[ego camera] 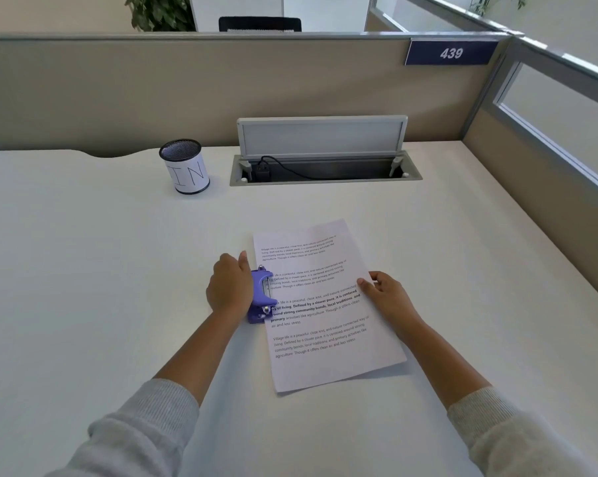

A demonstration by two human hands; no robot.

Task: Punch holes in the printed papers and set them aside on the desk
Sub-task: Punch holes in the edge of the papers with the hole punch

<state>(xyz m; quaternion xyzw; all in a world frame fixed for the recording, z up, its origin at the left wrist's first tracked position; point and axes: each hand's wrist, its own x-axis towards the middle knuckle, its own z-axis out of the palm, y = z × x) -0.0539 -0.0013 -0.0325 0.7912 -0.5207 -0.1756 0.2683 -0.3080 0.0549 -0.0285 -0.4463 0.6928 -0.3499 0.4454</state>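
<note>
Purple hole punch (261, 297) under the left hand (229, 284), palm pressed down over its lever, fingers curled on top. Left edge of the printed paper (325, 304) sits in the punch's slot. Right hand (387, 297) at the paper's right edge, fingertips pinching it, that side slightly lifted off the white desk (101, 270). Farther back: mesh pen cup (184, 166) labelled "IN", left of an open cable tray (325, 166). Partition sign (451, 53) reads 439.
</note>
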